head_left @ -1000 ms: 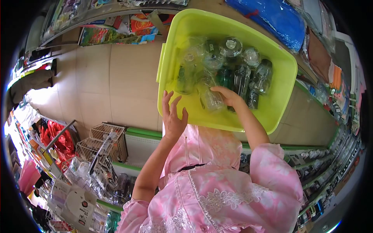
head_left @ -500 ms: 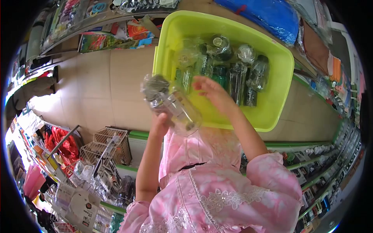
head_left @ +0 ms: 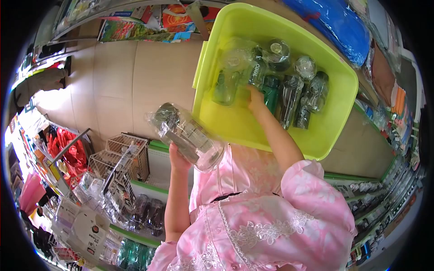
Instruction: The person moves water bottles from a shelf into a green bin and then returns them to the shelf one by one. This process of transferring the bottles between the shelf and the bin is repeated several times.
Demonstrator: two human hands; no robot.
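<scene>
nearest the camera is the pink lace-trimmed blouse [head_left: 253, 226] of the person, both arms reaching away from it. the left hand [head_left: 177, 159] is closed around the underside of a clear plastic-wrapped drinking bottle with a dark lid [head_left: 186, 135], which lies tilted, lid end to the far left, base end to the near right; the bottle hides most of the fingers, so only the heel of the hand shows below it. left of it, low shelves hold wire baskets [head_left: 118, 160] and more wrapped bottles, too small to make out.

farther off, the right hand [head_left: 256, 97] reaches into a lime-green rectangular plastic tub [head_left: 332, 131]. its fingertips are buried among the tub's contents, so whether they grip anything cannot be told; they touch a green wrapped bottle [head_left: 271, 92]. the tub holds a cluster of clear and dark wrapped bottles [head_left: 289, 86] along its far side, some upright, some lying. the held bottle is outside the tub, just left of its near corner. beyond lies tan tiled floor [head_left: 135, 81].
</scene>
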